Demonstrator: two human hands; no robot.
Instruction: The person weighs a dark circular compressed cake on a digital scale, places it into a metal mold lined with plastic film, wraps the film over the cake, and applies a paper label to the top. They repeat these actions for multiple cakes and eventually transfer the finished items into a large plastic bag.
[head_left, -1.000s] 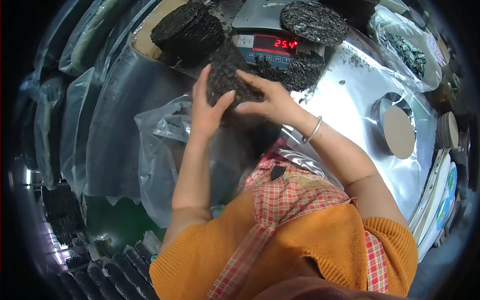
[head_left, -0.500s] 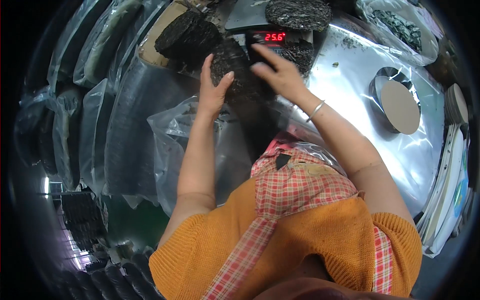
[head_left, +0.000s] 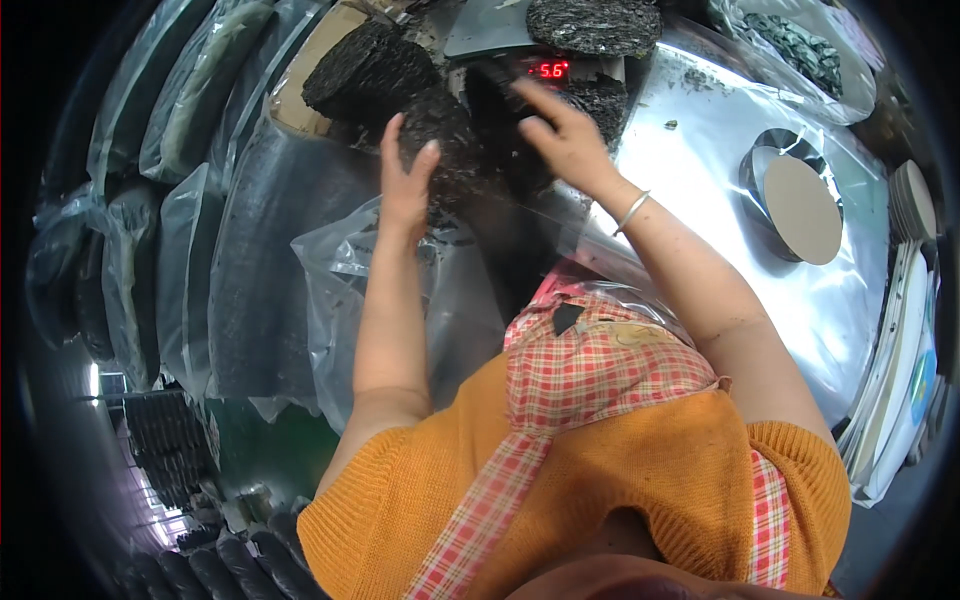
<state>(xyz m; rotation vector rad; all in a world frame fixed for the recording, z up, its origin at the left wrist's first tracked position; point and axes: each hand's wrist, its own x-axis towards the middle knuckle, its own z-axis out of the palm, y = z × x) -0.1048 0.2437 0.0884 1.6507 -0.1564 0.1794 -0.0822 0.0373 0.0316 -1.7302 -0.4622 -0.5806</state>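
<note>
Between my hands is a dark, flaky round cake of what looks like dried seaweed point(head_left: 440, 135), partly blurred by motion and dark on its right side. My left hand point(head_left: 407, 185) grips its left side, thumb and fingers bent round the edge. On the other side, my right hand point(head_left: 565, 135) presses against the dark side with fingers curved. Just beyond stands a digital scale point(head_left: 490, 28) with a lit red display, and another seaweed cake point(head_left: 595, 25) rests on it. One more thick seaweed cake point(head_left: 370, 72) lies to the far left, by cardboard.
Clear plastic bags with dark contents point(head_left: 185, 270) line the left side. A loose clear bag point(head_left: 345, 265) lies near my left forearm. On the shiny metal tabletop point(head_left: 690, 190) sits a round holder with a cardboard disc point(head_left: 802, 210). Stacked discs point(head_left: 912, 200) stand far right.
Both hands have shifted slightly, the left one a little to the left, with the seaweed cake moving along between them. The right fingers have moved a bit over the scale's display.
</note>
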